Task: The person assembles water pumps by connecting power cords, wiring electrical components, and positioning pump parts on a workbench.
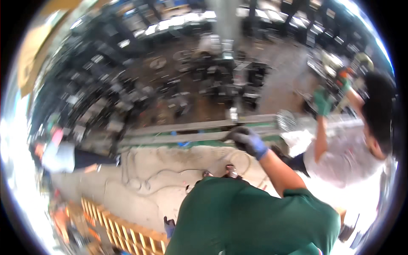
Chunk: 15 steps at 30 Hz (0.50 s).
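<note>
Your attire: a plain dark green shirt (250, 216), its right sleeve (299, 194) short; gloves (257, 148) on right hand (247, 142) and left hand (170, 227), dark-fingered, blue-violet toward the wrist; dark footwear (230, 170), detail blurred.

The right glove (251, 143) and green shirt (238, 212) are matt cloth. The floor (178, 180) looks matt and concrete-like; the slatted rack (123, 221), wooden.

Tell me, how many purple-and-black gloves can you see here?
2. One glove is on the person's right hand, just right of centre; the other glove is on the left hand, low down, left of the green shirt. Blur may hide more.
</note>
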{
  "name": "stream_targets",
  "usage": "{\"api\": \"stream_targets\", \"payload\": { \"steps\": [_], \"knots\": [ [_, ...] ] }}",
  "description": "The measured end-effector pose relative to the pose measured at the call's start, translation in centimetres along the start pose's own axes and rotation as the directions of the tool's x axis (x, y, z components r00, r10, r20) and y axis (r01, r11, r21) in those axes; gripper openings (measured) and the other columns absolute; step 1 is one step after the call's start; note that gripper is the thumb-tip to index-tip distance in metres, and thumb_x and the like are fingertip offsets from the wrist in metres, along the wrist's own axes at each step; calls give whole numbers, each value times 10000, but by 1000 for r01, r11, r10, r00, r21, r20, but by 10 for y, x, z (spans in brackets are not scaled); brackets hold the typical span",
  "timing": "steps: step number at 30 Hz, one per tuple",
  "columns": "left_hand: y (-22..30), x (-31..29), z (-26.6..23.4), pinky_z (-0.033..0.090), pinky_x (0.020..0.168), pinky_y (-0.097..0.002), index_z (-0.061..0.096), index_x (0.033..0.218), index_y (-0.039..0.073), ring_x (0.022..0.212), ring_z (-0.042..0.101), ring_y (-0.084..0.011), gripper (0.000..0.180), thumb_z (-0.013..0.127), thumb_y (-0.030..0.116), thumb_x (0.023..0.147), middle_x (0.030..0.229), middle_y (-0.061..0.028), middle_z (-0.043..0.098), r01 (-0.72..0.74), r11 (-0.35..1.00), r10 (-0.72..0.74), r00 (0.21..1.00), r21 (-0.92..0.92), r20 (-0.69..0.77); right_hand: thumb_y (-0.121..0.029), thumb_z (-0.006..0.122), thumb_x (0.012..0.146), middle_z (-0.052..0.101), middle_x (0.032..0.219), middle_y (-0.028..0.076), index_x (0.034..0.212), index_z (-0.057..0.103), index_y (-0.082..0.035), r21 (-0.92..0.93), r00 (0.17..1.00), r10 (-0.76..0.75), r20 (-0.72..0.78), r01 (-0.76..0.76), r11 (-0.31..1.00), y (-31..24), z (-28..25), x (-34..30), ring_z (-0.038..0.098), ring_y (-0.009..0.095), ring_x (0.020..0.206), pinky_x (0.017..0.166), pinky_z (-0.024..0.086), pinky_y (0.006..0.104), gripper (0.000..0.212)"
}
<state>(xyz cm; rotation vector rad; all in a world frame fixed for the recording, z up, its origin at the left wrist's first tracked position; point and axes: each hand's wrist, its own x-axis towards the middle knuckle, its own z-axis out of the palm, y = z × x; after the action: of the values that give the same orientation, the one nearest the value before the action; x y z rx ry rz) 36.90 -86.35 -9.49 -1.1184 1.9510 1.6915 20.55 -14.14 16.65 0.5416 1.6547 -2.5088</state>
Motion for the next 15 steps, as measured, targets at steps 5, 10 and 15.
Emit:
{"api": "stream_targets", "payload": {
  "steps": [5, 10, 15],
  "knots": [
    [3, -40, -10, 525, 711, -319, 510, 1432, 34, 743, 625, -186, 611, 642, 222, 866, 794, -62, 665, 24, 898, 82, 972, 440, -220, -275, 502, 1067, 660, 849, 49, 1059, 652, -58, 304, 988, -24, 154, -24, 953, 52, -27, 16, 483, 101, 580, 531, 401, 247, 264],
    [-20, -44, -16, 535, 894, -424, 506, 1440, 60, 991, 704, -332, 658, 650, 327, 856, 1023, -193, 739, 132, 836, 34, 956, 532, -290, -169, 429, 1034, 651, 752, 64, 1245, 548, -39, -417, 865, -421, 273, 501, 759, 28, 63, 30, 415, 67, 454, 438, 310, 224, 275],
    [-13, -16, -50, 529, 907, -424, 382, 1535, 87, 1013, 700, -333, 847, 702, 505, 872, 1026, -196, 737, 248, 847, -126, 953, 470, -275, -18, 403, 1026, 694, 832, 96, 1537, 370, -106, -615, 802, -382, 459, 597, 515, 28, 164, 76, 446, 51, 461, 448, 354, 209, 520]
  ]
}}
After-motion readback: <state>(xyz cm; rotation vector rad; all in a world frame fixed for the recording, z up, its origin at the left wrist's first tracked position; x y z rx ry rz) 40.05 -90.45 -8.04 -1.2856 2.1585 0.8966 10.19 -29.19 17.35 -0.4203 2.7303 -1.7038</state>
